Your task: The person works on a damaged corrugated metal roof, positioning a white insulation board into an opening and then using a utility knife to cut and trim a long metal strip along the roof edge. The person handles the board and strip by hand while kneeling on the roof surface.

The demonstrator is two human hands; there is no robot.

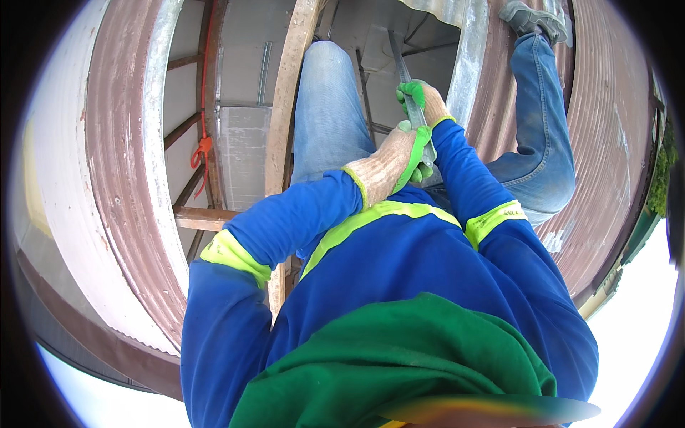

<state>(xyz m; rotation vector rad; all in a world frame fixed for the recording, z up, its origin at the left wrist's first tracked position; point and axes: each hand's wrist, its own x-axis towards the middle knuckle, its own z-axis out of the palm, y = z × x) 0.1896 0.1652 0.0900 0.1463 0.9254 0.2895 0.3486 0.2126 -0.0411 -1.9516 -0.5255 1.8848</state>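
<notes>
A long, flat grey metal bar (pixel 401 63) slants through both hands, with its far end over a gap in the roof. My left hand (pixel 389 165), in a cream glove with green-coated fingers, is closed around the near part of the bar, close to my waist. Farther along it, my right hand (pixel 425 103), in a matching glove, grips the bar as well. The fingers of both hands partly hide the bar, and I cannot tell what kind of tool or part it is.
Below my left leg, a wooden beam (pixel 289 100) crosses the opening, where rafters and ceiling panels (pixel 246 143) show. A knotted red rope (pixel 204 146) hangs at left. Brown corrugated roof sheets (pixel 606 128) lie on both sides; my right leg (pixel 539 121) rests on the right one.
</notes>
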